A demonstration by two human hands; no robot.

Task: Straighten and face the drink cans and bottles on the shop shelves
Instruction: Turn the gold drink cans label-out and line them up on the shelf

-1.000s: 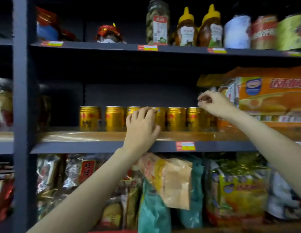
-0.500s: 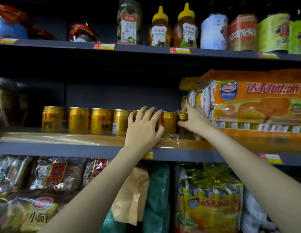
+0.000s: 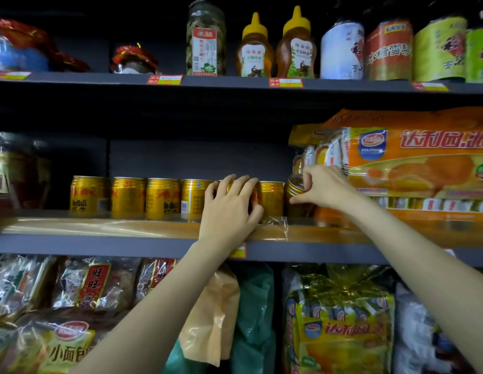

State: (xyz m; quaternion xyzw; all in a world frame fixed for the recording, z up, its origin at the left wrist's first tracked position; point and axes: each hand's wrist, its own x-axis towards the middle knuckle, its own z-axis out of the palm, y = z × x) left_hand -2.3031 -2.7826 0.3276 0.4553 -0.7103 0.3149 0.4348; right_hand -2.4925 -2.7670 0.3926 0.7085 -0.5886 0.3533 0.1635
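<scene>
- Rightmost gold can (image 3: 295,194) at the end of the row on the middle shelf (image 3: 100,242): my right hand (image 3: 326,187) now pinches it at the rim, thumb low, fingers curled over the top. Half a second ago the same hand was lower against that can; a second ago it was up in the air by the orange bag. So the grab on the end can is new.
- That can looks tipped toward me, top rim showing as an oval; can't tell if it's lifted off the shelf or just tilted. It sits just beside the orange cake bag (image 3: 413,168), partly tucked behind my fingers.
- My left hand (image 3: 229,206) lies over the fifth gold can (image 3: 230,184), fingers spread and bent around its front, mostly hiding it. Same can as half a second ago, grip looks unchanged; I judge it's steadying or turning it.
- Sixth can (image 3: 270,198) stands upright between my two hands, untouched.
- Four cans to the left (image 3: 143,198) upright in a line; labels not all matching, one shows a barcode side, so facing isn't finished there.
- Meaning: work has reached the right end of the row; the end can needs setting upright, label front, in line with its neighbours.
- Risk: loose clear wrap (image 3: 272,225) under the cans near my left hand could snag.
- Top shelf: honey bottles (image 3: 275,47), jars, tins. Bottom: snack bags (image 3: 94,287).
</scene>
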